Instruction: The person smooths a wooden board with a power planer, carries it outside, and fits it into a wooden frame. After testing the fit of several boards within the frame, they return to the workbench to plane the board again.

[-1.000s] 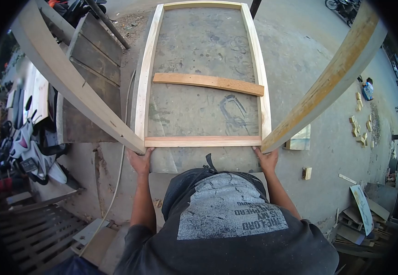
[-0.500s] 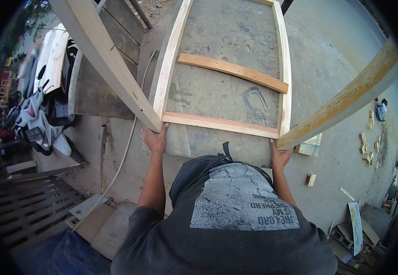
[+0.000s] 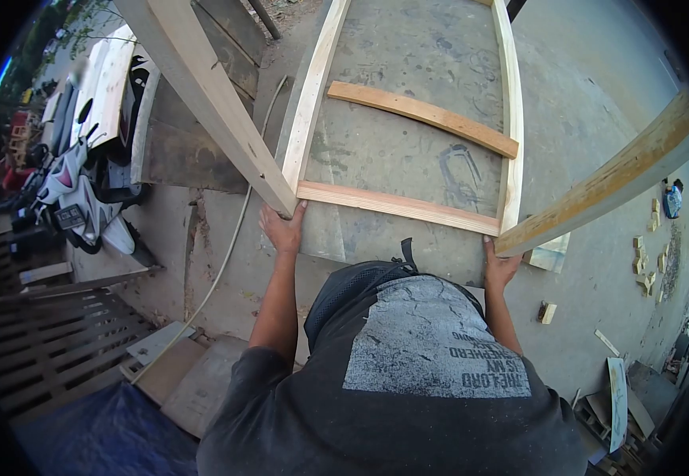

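Observation:
My left hand (image 3: 283, 230) is closed around the lower end of the left wooden post (image 3: 209, 95), its thumb against the corner of a wooden frame. On the other side, my right hand (image 3: 500, 268) grips the near end of the right wooden post (image 3: 606, 178), which has a rough, yellow-brown face. Between the hands runs the frame's reddish near crosspiece (image 3: 396, 209). Pale side rails (image 3: 313, 103) extend away from it over a worn tabletop (image 3: 408, 59). A loose brown wooden slat (image 3: 424, 117) lies slantwise inside the frame, its right end over the right rail.
A hose (image 3: 229, 254) runs along the ground at the left, near a parked motorcycle (image 3: 82, 202). Slatted wood (image 3: 67, 341) and a blue tarp (image 3: 114, 428) lie at lower left. Small wood offcuts (image 3: 547, 312) and scrap boards (image 3: 617, 404) are on the right.
The whole view has shifted, so the frame, posts and hands appear slightly farther right and a little higher. Both hands keep their hold at the corners; the slat stays inside the frame.

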Demonstrator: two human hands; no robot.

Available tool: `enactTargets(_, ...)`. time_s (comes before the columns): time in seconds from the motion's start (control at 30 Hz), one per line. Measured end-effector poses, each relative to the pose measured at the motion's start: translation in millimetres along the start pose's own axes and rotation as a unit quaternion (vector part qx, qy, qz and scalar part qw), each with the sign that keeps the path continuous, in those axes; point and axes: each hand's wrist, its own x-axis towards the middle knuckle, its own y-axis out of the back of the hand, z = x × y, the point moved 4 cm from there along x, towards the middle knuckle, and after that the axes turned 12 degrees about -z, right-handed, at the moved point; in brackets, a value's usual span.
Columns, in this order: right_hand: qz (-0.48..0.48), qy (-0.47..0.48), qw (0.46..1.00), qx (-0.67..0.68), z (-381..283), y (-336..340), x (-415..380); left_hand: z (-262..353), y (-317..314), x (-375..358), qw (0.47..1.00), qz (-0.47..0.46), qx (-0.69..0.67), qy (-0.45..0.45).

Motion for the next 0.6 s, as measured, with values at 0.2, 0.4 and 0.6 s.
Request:
enactTargets(0.2,-0.022,0.005,1.000,0.004,5,-1,3,-10,-3,2,0.999,-0.022,-0.031,0.002)
enactTargets(0.4,-0.056,0.060,0.995,-0.057,-22,43,-42,-12,2,1,0.996,-0.059,-0.074,0.006)
enactTargets(0.6,-0.217,0.343,0.910,-0.087,-102,-6,-38,-17,4,3,0.988,-0.111,-0.106,0.006)
